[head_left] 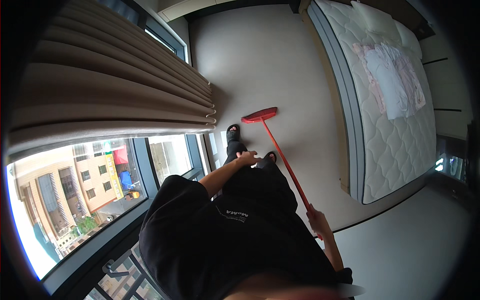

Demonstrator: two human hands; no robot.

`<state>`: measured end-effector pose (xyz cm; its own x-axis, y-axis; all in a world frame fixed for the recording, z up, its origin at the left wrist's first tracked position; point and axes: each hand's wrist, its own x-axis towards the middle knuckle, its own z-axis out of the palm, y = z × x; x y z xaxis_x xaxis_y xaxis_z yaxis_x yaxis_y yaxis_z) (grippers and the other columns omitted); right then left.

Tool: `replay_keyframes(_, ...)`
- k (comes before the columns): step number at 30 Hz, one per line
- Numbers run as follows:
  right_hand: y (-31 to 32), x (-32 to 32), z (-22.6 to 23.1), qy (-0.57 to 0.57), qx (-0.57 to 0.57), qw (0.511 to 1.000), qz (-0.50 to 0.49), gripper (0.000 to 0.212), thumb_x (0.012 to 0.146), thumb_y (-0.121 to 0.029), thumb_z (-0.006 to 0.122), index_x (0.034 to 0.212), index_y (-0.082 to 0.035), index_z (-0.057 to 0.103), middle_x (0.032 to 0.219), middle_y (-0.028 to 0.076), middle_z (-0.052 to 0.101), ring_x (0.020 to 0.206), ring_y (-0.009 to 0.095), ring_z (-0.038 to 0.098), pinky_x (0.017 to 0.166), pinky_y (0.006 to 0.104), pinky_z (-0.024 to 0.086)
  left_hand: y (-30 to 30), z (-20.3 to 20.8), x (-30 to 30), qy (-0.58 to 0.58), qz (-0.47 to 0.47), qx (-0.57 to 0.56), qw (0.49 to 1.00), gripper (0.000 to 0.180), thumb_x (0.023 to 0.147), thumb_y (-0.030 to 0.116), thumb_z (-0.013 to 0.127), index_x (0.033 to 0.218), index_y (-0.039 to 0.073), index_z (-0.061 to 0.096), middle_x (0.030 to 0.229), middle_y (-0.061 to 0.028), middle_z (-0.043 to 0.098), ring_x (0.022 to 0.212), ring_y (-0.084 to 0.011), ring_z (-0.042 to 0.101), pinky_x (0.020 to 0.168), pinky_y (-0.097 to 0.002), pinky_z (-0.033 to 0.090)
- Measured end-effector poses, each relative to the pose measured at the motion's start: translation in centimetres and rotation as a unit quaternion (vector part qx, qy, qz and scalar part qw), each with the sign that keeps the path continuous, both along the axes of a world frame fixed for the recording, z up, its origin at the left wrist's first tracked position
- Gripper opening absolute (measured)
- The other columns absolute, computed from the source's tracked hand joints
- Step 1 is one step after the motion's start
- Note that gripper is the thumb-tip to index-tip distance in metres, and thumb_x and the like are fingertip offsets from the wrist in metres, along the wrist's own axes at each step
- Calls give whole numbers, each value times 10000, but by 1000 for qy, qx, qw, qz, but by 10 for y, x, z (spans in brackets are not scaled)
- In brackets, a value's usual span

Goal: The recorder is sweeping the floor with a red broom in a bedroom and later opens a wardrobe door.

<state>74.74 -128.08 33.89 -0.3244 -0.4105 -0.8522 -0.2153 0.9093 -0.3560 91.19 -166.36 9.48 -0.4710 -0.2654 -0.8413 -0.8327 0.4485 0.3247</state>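
Observation:
A red broom (283, 146) slants across the floor ahead of me, its long handle running from my right hand to the wide head. The broom head (260, 115) rests on the floor just beyond my feet. My right hand (319, 223) is wrapped round the upper end of the handle, low on the right. In front of my body, my left hand (248, 158) hangs over my legs with its fingers stretched out. It holds nothing and is apart from the broom.
Brown curtains (120, 85) hang along the left, beside windows with a metal handle (116, 269). A bed with a white quilted mattress (395, 150) stands on the right, bearing folded clothes (392, 82) and pillows (377, 20). Grey floor (265, 55) stretches between curtain and bed.

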Motion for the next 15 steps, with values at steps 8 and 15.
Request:
replay_keyframes(8, -54, 4, -25, 41, -177, 983, 13, 513, 1038, -245, 530, 1485, -10, 441, 879, 262, 695, 795, 406, 706, 683, 432, 529, -67, -18, 89, 106, 305, -104, 941, 559, 875, 533, 626, 1284, 155, 663, 1248, -129, 694, 1207, -332, 631, 1027, -570, 433)
replay_keyframes(15, -362, -49, -99, 85, -253, 961, 73, 507, 1014, -249, 573, 1459, -28, 471, 784, 238, 617, 675, 334, 619, 623, 409, 489, -111, -69, 202, 153, 380, -93, 907, 500, 911, 416, 629, 1236, 37, 645, 1131, -231, 706, 1111, -399, 660, 946, -447, 528)
